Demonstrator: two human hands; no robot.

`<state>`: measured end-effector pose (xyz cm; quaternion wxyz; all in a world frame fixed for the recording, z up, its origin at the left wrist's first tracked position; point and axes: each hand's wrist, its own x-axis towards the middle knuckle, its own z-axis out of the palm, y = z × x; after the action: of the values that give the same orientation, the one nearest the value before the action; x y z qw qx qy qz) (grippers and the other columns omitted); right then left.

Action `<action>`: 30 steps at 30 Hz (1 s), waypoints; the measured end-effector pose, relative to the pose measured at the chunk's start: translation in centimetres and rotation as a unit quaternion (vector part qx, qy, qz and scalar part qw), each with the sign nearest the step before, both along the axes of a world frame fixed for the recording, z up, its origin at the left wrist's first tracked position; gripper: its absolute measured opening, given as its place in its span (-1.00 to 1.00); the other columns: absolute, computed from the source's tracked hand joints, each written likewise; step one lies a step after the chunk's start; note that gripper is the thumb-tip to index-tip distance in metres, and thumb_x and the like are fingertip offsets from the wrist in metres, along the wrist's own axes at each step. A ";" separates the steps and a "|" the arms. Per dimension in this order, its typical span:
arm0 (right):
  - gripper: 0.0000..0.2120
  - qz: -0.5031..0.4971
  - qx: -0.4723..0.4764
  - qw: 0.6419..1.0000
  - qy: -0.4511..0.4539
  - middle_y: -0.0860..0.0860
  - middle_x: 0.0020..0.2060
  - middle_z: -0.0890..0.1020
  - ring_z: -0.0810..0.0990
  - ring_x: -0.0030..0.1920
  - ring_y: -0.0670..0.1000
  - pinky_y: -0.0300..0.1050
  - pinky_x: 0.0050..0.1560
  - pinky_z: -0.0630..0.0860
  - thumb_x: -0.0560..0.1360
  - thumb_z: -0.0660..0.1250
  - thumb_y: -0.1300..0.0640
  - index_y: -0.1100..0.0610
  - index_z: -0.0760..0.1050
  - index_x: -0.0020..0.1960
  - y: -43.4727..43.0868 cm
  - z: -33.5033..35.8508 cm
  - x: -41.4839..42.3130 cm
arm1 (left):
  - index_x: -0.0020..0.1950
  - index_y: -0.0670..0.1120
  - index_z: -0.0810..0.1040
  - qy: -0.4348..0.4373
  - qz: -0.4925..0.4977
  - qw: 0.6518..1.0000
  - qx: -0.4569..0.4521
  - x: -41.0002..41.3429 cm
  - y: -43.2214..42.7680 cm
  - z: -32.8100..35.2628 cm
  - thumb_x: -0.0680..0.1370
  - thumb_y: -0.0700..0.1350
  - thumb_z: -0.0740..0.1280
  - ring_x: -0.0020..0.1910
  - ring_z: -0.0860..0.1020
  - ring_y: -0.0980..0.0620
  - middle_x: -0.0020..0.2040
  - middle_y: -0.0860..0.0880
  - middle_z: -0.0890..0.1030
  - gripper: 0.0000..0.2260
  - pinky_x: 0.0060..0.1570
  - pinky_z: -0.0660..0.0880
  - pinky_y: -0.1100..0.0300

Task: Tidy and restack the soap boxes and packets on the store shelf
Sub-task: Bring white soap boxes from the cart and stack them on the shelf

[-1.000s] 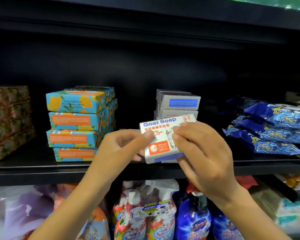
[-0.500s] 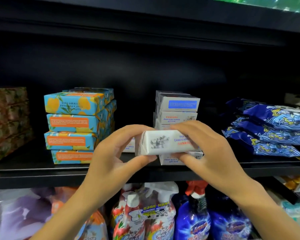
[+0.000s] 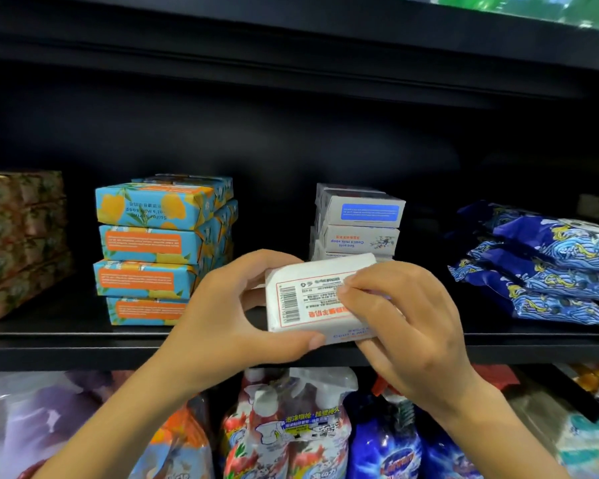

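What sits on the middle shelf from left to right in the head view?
Brown floral packets → blue-orange boxes → white boxes → dark blue packets. The held box overlaps the white boxes, so it is left out.

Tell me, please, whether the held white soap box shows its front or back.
Back: the white soap box has its barcode facing the camera.

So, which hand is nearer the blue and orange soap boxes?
Left. The left hand is right of the blue and orange soap boxes; the right hand is farther right, on the white soap box.
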<state>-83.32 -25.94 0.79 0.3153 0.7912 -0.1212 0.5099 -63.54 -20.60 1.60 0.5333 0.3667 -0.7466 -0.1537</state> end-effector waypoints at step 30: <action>-0.71 0.018 0.111 0.992 -0.064 0.05 0.01 0.46 0.48 0.02 0.03 -0.08 -0.08 0.53 0.39 0.39 0.20 0.16 0.35 0.02 0.2 -1.4 1.3 | 0.01 0.02 0.55 0.102 0.065 0.992 0.019 0.9 0.4 -1.4 0.14 0.09 0.53 -0.05 0.64 0.16 -0.03 0.11 0.67 -0.51 -0.18 0.54 0.37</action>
<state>-82.05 -25.77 -0.58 0.2084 0.7890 -0.1826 0.5484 -62.66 -20.24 0.18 0.6089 0.4071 -0.6595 -0.1692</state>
